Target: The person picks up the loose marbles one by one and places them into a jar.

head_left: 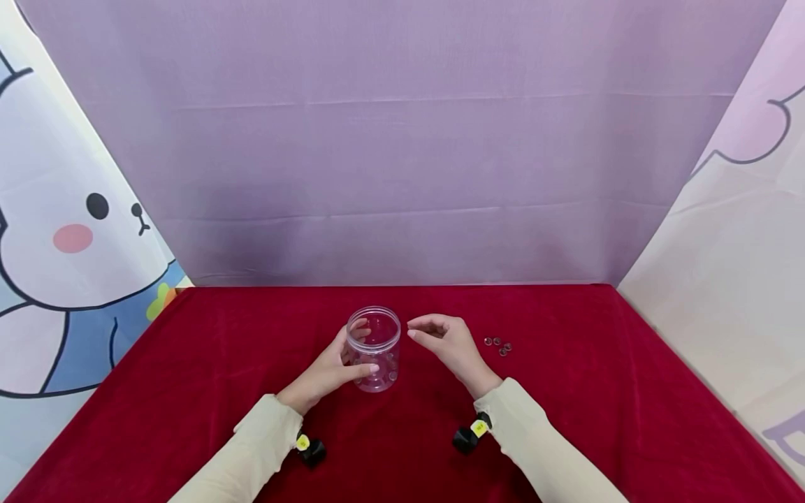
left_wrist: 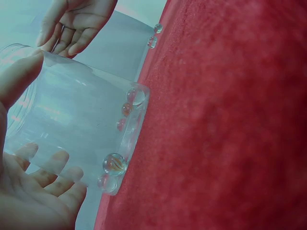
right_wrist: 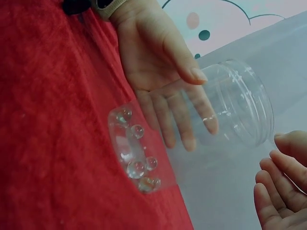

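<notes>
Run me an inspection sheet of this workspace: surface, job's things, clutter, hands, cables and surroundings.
Surface: plush red cloth, faintly creased.
Job's things: round clear plastic jar, mouth uncovered, small round glass marbles at its bottom; four loose glass marbles on the cloth, right of the right hand.
Clutter: nothing seen.
Hands: left hand holds the jar, thumb on the near side; right hand is near the jar's mouth, fingers loosely bent, nothing visible in its grip. Both wrists wear black devices.
Cables: nothing seen.
Surroundings: lilac fabric backdrop behind; cartoon-printed panels at both sides.
</notes>
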A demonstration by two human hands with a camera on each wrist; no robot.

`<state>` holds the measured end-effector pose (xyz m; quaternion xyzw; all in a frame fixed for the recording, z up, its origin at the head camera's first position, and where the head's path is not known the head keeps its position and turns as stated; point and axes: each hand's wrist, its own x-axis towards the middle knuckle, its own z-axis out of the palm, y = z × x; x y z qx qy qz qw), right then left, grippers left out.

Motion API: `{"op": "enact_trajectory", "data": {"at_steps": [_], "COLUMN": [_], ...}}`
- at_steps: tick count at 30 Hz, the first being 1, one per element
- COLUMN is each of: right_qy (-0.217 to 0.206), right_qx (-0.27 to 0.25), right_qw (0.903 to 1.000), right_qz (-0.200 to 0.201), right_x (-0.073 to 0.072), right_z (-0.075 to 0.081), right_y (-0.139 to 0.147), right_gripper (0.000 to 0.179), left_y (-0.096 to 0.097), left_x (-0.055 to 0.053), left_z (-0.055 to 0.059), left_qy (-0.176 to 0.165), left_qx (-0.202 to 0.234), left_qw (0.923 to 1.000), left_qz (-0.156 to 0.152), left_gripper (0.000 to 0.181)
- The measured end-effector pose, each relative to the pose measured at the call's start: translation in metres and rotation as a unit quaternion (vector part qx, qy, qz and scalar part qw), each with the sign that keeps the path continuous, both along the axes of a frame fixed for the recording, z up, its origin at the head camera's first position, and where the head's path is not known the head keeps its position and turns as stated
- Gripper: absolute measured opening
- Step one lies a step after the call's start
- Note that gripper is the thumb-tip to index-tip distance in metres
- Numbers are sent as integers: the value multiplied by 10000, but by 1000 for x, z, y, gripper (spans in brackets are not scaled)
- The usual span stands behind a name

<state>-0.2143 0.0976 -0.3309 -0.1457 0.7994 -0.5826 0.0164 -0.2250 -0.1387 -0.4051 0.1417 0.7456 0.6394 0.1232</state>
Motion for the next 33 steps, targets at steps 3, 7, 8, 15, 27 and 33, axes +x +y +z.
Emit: {"op": "enact_trajectory", "data": {"at_steps": [3, 7, 8, 15, 27, 33], "right_qy": [-88, -116, -117, -63, -90, 32], "right_qx": [67, 111, 121, 106, 270, 329], "right_qw": [9999, 9998, 9998, 9999, 9991, 9983], "right_qz": [-59, -92, -85, -111, -310, -487], "right_x": [1, 0, 0, -3, -4, -7], "right_z": [-2, -5, -5, -15, -24, -28], "right_y": [4, 11, 13, 29, 54, 65], "right_gripper": [22, 22, 22, 23, 23, 22], "left_y": [0, -1, -1, -1, -2, -2], "left_x": [0, 0, 0, 1, 0, 1], "left_z": [0, 0, 0, 0, 1, 1], "left_qy": [14, 30, 34, 44, 70, 57], "left_qx": [12, 16, 14, 20, -12, -7], "left_qw": [10000, 10000, 10000, 10000, 9999, 10000], "left_qz": [-14, -17, -20, -41, -75, -59], "left_gripper": [85, 85, 85, 87, 83, 82]}}
